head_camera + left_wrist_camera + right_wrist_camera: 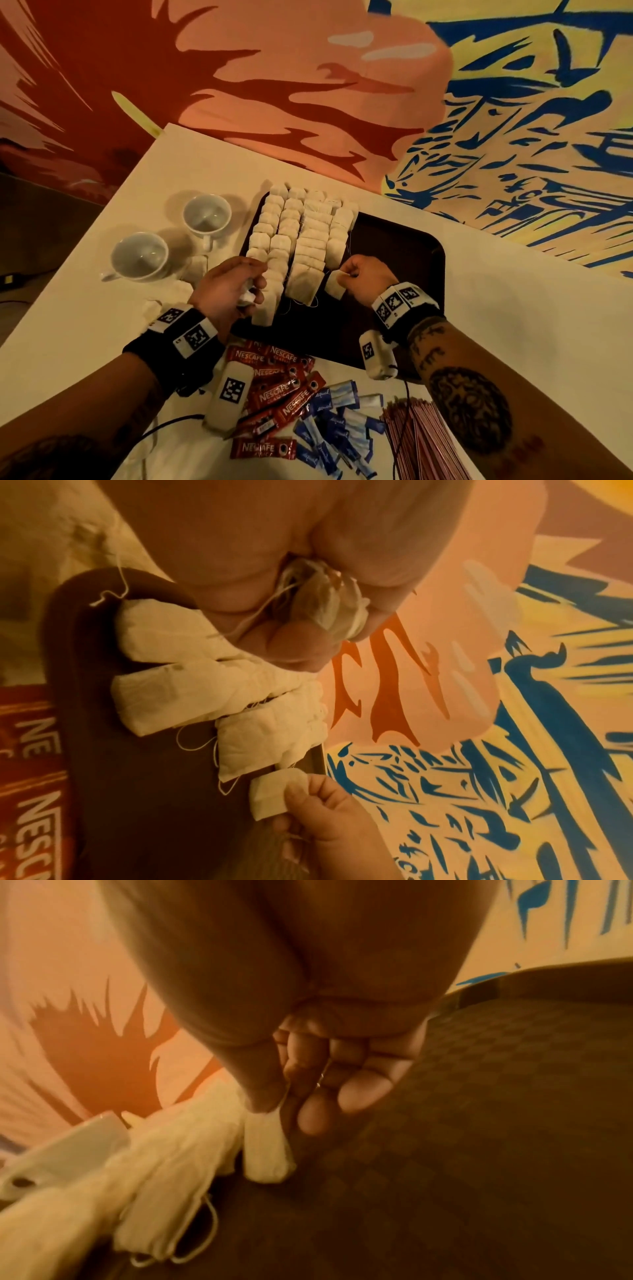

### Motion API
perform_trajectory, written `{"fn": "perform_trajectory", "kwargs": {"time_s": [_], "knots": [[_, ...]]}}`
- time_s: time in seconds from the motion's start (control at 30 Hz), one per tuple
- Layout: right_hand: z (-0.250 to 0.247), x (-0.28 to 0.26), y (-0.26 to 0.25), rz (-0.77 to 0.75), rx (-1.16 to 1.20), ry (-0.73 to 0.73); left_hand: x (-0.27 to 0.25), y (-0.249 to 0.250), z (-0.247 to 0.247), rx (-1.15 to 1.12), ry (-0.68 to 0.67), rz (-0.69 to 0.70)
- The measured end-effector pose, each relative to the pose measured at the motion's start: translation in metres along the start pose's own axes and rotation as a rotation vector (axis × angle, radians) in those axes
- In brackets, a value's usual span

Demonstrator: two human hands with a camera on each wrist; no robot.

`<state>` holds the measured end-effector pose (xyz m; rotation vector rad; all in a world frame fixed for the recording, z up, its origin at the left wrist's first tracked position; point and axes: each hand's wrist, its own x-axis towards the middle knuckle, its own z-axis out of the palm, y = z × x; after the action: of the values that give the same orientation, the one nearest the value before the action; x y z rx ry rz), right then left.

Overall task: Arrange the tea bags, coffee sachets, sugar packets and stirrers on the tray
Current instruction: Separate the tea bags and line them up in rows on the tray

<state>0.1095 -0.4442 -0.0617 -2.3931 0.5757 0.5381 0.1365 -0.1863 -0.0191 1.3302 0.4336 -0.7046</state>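
A dark brown tray [404, 274] holds several rows of white tea bags [301, 236] on its left half. My right hand [359, 274] pinches one tea bag [334, 286] by its top at the near end of the rightmost row, just over the tray floor [479, 1123]; the same tea bag [267, 1148] hangs from thumb and forefinger. My left hand [236, 284] hovers over the near left rows and grips a bunch of tea bags [329, 610] in its curled fingers. Red coffee sachets [277, 387], blue sugar packets [339, 421] and pink stirrers [418, 442] lie on the table in front of the tray.
Two white cups [140, 255] [206, 214] stand left of the tray, with loose tea bags [178, 291] beside them. The white table [513, 308] ends at a painted wall behind. Wrist cameras and a cable hang over the sachets.
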Motion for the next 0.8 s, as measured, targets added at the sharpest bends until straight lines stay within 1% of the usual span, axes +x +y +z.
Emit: {"fn": "perform_trajectory", "kwargs": {"time_s": [0.07,0.23,0.47,0.57,0.73,0.8], "knots": [[0.0,0.005,-0.003,0.001,-0.052,0.001,-0.001,0.0,-0.002,-0.022,-0.004,0.011],[-0.004,0.021,-0.009,0.046,-0.02,0.069,-0.001,-0.001,-0.006,-0.046,-0.005,0.019],[-0.009,0.036,-0.018,0.028,-0.08,0.065,-0.002,0.002,-0.002,-0.034,0.003,0.026],[-0.011,0.038,-0.018,0.024,-0.09,0.061,0.0,0.003,0.001,-0.059,-0.018,0.025],[-0.015,0.037,-0.017,0.044,-0.023,0.06,-0.001,0.009,0.013,-0.121,-0.077,-0.052],[-0.019,0.031,-0.019,0.056,0.037,0.092,-0.002,0.01,0.019,-0.15,-0.09,-0.074]]}}
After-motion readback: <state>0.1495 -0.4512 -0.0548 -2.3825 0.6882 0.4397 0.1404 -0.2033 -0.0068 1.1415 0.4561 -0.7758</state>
